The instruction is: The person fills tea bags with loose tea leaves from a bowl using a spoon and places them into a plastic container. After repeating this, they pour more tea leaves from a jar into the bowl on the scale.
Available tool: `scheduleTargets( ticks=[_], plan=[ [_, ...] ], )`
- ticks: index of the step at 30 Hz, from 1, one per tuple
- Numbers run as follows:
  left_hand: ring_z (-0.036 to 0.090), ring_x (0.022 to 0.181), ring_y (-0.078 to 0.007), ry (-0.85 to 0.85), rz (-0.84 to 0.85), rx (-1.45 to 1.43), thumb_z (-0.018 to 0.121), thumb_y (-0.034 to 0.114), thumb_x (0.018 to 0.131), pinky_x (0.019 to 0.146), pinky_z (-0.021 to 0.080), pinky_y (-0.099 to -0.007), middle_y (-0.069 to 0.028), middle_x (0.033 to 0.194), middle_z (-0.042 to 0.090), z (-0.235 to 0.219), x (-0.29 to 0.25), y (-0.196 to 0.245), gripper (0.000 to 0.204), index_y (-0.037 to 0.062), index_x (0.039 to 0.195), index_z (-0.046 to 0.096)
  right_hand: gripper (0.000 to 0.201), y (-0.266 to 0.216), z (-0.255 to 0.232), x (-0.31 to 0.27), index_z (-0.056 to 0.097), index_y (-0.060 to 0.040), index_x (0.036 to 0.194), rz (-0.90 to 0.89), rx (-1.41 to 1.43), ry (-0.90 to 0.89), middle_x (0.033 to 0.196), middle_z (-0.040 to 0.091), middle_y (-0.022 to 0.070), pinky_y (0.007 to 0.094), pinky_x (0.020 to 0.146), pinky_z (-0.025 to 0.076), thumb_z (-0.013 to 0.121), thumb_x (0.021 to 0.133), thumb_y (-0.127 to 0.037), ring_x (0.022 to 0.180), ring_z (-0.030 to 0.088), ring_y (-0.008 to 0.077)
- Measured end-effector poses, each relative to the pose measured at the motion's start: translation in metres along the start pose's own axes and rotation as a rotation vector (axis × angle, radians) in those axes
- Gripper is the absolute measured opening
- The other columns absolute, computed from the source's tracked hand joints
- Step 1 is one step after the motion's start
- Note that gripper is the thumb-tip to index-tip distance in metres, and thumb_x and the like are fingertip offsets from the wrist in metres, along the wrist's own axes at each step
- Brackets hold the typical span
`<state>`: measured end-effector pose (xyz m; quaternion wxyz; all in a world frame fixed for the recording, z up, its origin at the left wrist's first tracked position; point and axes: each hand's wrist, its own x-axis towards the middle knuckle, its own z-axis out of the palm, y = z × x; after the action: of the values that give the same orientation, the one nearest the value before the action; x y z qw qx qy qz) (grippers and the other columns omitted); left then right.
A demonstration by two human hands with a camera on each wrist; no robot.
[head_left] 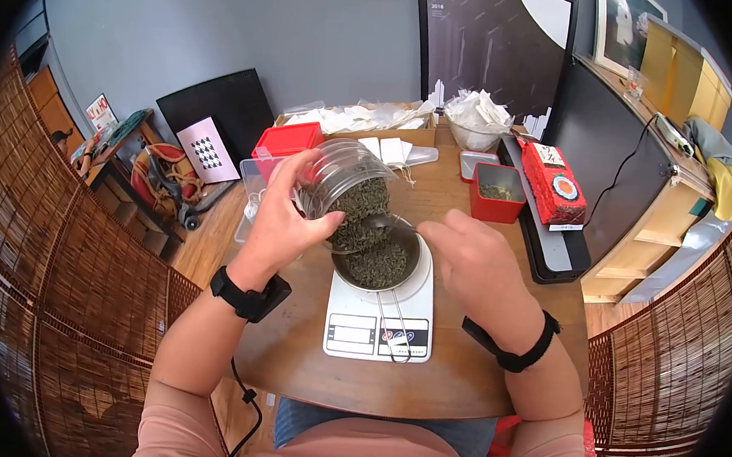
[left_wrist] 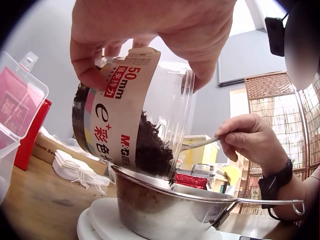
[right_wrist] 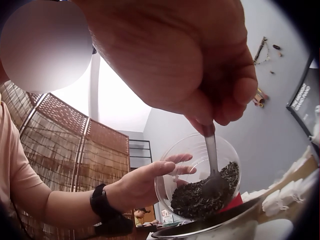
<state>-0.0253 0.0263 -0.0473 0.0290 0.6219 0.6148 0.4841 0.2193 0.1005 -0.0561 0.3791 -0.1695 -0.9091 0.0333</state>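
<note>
My left hand (head_left: 286, 219) grips a clear plastic jar (left_wrist: 172, 102) with a printed label, tipped on its side, its mouth over a metal pan (left_wrist: 155, 207). Dark, dry, tea-like leaves (right_wrist: 197, 200) fill the lower side of the jar. Between thumb and fingers, my right hand (head_left: 478, 258) pinches the handle of a metal spoon (right_wrist: 212, 152); its bowl sits among the leaves at the jar's mouth. More leaves (head_left: 378, 268) lie in the pan, which has a wire handle and stands on a white kitchen scale (head_left: 352, 312).
A red tin (head_left: 497, 205) with some leaves inside stands to the right, beside a red vacuum-packed brick (head_left: 553, 186) on a black-and-silver appliance (head_left: 555, 250). Behind are a cardboard box (head_left: 427, 137) of white pouches and a red-lidded container (head_left: 289, 140).
</note>
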Motion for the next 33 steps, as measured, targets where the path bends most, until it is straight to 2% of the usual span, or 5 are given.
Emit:
scheduleTargets(
  ticks=[9,17,21,24,33],
  plan=[
    [0.050,0.100,-0.0218,-0.010,-0.018,0.016,0.075,0.013,0.060,0.092,0.041,-0.0335,-0.0122,0.114,0.049,-0.001,-0.001,0.001,0.073,0.0023,0.126,0.045,0.016,-0.004,-0.008,-0.001,0.058,-0.0021,0.087,-0.006,0.040,-0.065,0.076,0.050,0.0113,0.0389,0.060,0.047,0.052,0.073,0.003,0.071,0.056,0.0294],
    [0.051,0.100,-0.0219,-0.003,-0.029,0.001,0.075,0.013,0.060,0.092,0.041,-0.0337,-0.0126,0.116,0.048,0.000,0.000,0.008,0.073,0.0027,0.126,0.045,0.021,-0.011,-0.017,0.002,0.059,-0.0024,0.091,-0.019,0.072,-0.002,0.076,0.050,0.0102,0.0374,0.060,0.046,0.052,0.072,0.003,0.071,0.055,0.0281],
    [0.051,0.100,-0.0220,-0.020,-0.043,-0.003,0.075,0.013,0.060,0.092,0.041,-0.0340,-0.0124,0.115,0.049,0.002,-0.001,0.010,0.073,0.0027,0.126,0.045,0.023,-0.011,-0.001,0.000,0.059,-0.0027,0.093,-0.048,0.100,0.013,0.077,0.050,0.0095,0.0371,0.060,0.046,0.052,0.072,0.003,0.072,0.055,0.0267],
    [0.052,0.098,-0.0180,-0.013,0.000,0.055,0.074,0.017,0.062,0.089,0.041,-0.0317,-0.0068,0.103,0.054,0.004,-0.002,0.007,0.076,0.0062,0.130,0.043,0.022,-0.010,0.002,0.000,0.059,-0.0027,0.093,-0.054,0.099,-0.007,0.077,0.050,0.0094,0.0370,0.061,0.047,0.052,0.072,0.002,0.074,0.055,0.0261],
    [0.051,0.098,-0.0219,-0.009,0.008,0.029,0.076,0.012,0.059,0.090,0.042,-0.0337,-0.0122,0.114,0.048,0.003,0.000,0.002,0.074,0.0027,0.125,0.045,0.019,-0.004,-0.007,-0.001,0.058,-0.0022,0.090,-0.056,0.080,-0.085,0.077,0.050,0.0110,0.0381,0.063,0.047,0.052,0.072,0.003,0.075,0.055,0.0288]
  ],
)
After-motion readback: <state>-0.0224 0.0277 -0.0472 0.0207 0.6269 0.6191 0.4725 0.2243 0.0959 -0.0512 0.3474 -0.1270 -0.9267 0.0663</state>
